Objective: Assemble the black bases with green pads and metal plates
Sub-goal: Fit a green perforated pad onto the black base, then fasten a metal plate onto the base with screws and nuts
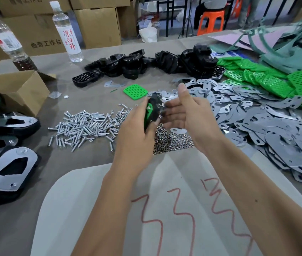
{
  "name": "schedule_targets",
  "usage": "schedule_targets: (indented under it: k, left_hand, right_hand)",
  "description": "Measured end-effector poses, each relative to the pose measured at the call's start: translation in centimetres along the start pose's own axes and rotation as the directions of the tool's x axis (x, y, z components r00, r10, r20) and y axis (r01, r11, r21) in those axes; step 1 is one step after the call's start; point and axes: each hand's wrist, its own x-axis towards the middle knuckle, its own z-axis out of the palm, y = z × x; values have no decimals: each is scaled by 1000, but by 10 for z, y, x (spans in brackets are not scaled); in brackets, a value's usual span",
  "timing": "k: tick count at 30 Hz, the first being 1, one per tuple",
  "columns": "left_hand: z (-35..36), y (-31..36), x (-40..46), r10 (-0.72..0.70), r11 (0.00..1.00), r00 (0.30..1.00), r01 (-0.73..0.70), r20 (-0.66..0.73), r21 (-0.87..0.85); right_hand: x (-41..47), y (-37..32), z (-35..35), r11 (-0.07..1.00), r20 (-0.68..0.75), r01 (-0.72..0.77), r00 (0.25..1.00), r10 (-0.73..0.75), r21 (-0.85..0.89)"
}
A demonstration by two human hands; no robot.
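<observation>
My left hand (139, 133) grips a black base with a green pad fitted in it (153, 112), held on edge above the table. Just to its right, my right hand (181, 111) is held with straight fingers, palm toward the base; whether it touches is unclear. A loose green pad (135, 91) lies beyond the hands. Grey metal plates (257, 122) are heaped to the right, green pads (268, 78) behind them, and black bases (146, 63) piled at the back. Screws (85, 126) and nuts (172, 140) lie under and left of the hands.
Finished assemblies (7, 163) are stacked at the left edge beside an open cardboard box (15, 89). Two plastic bottles (67, 32) stand at the back left in front of cartons. A white sheet with red scribbles (165, 209) covers the near table.
</observation>
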Motion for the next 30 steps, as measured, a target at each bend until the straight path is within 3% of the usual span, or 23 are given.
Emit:
schedule_targets:
  k: [2, 4, 5, 6, 8, 10, 12, 14, 16, 20, 22, 24, 26, 28, 30]
  left_hand:
    - [-1, 4, 0, -90, 988, 996, 86, -26, -127]
    - [-2, 9, -1, -223, 920, 975, 211, 3, -330]
    - [-2, 13, -1, -295, 850, 955, 277, 30, -448]
    - [-2, 16, -2, -360, 751, 931, 330, 64, -572]
    - [-3, 20, -2, -428, 519, 890, 385, 158, -763]
    - [-6, 21, -2, -426, 322, 870, 404, 249, -856]
    - [-9, 22, -2, -423, 204, 852, 423, 310, -883]
    - [-9, 20, -2, -445, 172, 831, 445, 334, -879]
    - [-8, 19, -2, -468, 185, 817, 463, 336, -867]
    - [-9, 19, -1, -478, 214, 816, 466, 324, -859]
    - [-8, 19, -2, -485, 229, 819, 458, 307, -859]
    - [-6, 19, -1, -502, 250, 822, 436, 270, -864]
    - [-6, 17, 0, -523, 271, 821, 415, 229, -868]
    - [-8, 14, 1, -532, 306, 822, 408, 201, -860]
    - [-9, 11, 1, -546, 341, 818, 415, 181, -844]
  right_hand:
    - [2, -2, -11, 914, -206, 89, 961, -183, -396]
    - [5, 0, -27, 516, -249, 11, 867, -432, -856]
    - [5, -1, -32, 335, -239, -83, 857, -457, -939]
    - [6, -1, -34, 217, -246, -171, 887, -391, -961]
    - [7, -1, -33, 104, -259, -242, 942, -211, -965]
    - [6, 2, -29, 71, -216, -206, 955, -202, -976]
    - [7, 3, -31, 130, -202, -170, 933, -296, -977]
    - [6, 2, -32, 193, -200, -137, 910, -362, -972]
    - [8, 4, -33, 225, -195, -118, 912, -360, -967]
    - [11, 10, -28, 193, -52, -11, 977, -207, -981]
    - [12, 12, -28, 233, -52, 13, 962, -270, -972]
    - [11, 13, -25, 356, -43, 104, 923, -383, -928]
    - [9, 14, -23, 550, -25, 252, 895, -445, -796]
    - [7, 13, -18, 751, -52, 299, 913, -405, -589]
    - [6, 14, -14, 866, -105, 275, 932, -346, -416]
